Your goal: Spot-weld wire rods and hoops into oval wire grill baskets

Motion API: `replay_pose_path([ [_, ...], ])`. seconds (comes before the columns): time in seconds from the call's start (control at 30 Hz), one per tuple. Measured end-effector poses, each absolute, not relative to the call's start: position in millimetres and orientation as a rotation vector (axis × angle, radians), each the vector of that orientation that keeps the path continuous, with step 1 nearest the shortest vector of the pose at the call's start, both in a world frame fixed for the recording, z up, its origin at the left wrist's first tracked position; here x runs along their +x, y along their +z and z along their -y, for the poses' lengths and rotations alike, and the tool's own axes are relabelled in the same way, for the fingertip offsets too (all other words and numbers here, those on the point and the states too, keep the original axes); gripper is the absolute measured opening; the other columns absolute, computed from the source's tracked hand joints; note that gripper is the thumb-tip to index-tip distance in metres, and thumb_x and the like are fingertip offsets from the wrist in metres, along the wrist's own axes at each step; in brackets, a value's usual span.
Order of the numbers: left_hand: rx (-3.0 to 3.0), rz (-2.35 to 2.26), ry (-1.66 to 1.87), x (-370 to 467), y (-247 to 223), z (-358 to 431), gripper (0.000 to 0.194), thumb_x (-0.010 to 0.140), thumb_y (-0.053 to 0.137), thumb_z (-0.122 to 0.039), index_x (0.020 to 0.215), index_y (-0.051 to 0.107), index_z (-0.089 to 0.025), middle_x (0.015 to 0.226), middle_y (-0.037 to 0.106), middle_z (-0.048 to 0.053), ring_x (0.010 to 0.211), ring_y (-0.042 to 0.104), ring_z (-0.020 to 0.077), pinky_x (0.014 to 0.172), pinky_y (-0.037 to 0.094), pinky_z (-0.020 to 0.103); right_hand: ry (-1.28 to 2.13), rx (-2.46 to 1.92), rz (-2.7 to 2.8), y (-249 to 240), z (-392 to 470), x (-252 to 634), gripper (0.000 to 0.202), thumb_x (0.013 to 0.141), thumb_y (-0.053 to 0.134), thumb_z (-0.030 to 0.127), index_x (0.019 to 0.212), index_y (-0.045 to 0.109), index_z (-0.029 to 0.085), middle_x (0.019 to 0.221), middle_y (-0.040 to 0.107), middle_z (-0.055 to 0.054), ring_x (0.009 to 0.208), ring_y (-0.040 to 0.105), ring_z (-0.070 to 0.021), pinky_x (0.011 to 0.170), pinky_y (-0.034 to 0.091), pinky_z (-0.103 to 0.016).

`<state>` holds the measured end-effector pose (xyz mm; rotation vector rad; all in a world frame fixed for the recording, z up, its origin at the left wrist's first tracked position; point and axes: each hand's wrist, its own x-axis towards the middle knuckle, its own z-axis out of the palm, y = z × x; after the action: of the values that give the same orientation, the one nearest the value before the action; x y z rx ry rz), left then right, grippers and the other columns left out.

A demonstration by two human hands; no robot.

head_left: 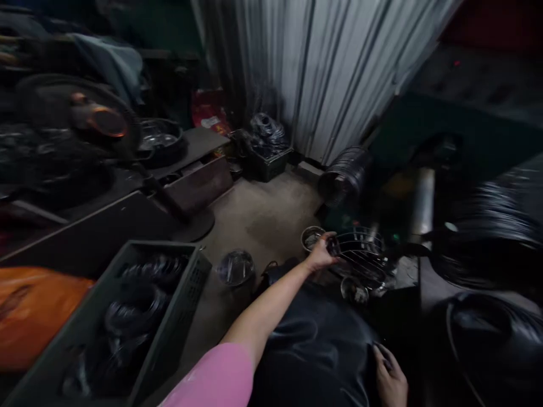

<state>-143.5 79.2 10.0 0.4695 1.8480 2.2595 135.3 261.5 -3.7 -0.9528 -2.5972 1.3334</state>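
Note:
My left hand (321,254) reaches forward over my lap, its fingers closed round a small dark piece (333,246) whose kind I cannot make out. Just beyond it stands a wire rack or basket (362,246) of thin metal rods; whether the dark piece joins it is unclear. Low at the right, my right hand (391,377) is curled beside the shiny black cloth (314,339) over my lap. Something dark shows between its thumb and fingers, too dim to name. Small round bowls (311,237) sit near the rack.
At the left stands a green plastic crate (163,244) of dark bagged parts, beside an orange sack (40,316). A fan (102,121) rises behind it. A round clear-topped container (236,268) is on the floor. Black coils (496,232) stand at the right.

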Motion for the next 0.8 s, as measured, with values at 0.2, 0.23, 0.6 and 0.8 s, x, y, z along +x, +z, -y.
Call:
replay_pose_path([
  [0.2, 0.854, -2.228, 1.976, -112, 24, -32, 0.074, 0.050, 0.083, -0.028, 0.115, 0.048, -0.018, 0.131, 0.048, 0.015, 0.122, 0.048, 0.0296, 0.104, 0.037, 0.045, 1.492, -0.762, 2.564, 83, -233, 109, 0.035, 0.069, 0.058, 0.047, 0.089, 0.066, 0.020, 0.085, 0.070, -0.008, 0.083, 0.065, -0.0265, 0.075, 0.051, -0.035],
  [0.23, 0.972, -2.288, 1.883, -107, 28, -29, 0.072, 0.052, 0.082, -0.027, 0.115, 0.049, -0.018, 0.133, 0.047, 0.015, 0.124, 0.046, 0.0299, 0.106, 0.036, 0.046, 1.517, -0.678, 2.604, 97, -230, 102, 0.035, 0.070, 0.059, 0.042, 0.097, 0.064, 0.020, 0.084, 0.069, -0.005, 0.080, 0.064, -0.0228, 0.072, 0.050, -0.032],
  [0.6, 1.553, -2.665, 0.993, -65, 91, -66, 0.060, 0.058, 0.069, -0.014, 0.116, 0.053, -0.019, 0.133, 0.050, 0.015, 0.126, 0.043, 0.0339, 0.104, 0.032, 0.052, 0.955, -0.560, 2.795, 125, -212, 33, 0.020, 0.068, 0.055, 0.008, 0.083, 0.059, 0.020, 0.068, 0.061, 0.002, 0.064, 0.056, -0.0133, 0.059, 0.036, -0.021],
  [0.8, 1.482, -2.683, 0.958, -65, 86, -71, 0.063, 0.055, 0.070, -0.012, 0.115, 0.053, -0.019, 0.132, 0.051, 0.016, 0.125, 0.044, 0.0334, 0.102, 0.034, 0.052, 1.122, -0.414, 2.671, 100, -212, 43, 0.023, 0.073, 0.053, 0.009, 0.088, 0.066, 0.020, 0.082, 0.070, -0.002, 0.079, 0.065, -0.0169, 0.071, 0.046, -0.024],
])
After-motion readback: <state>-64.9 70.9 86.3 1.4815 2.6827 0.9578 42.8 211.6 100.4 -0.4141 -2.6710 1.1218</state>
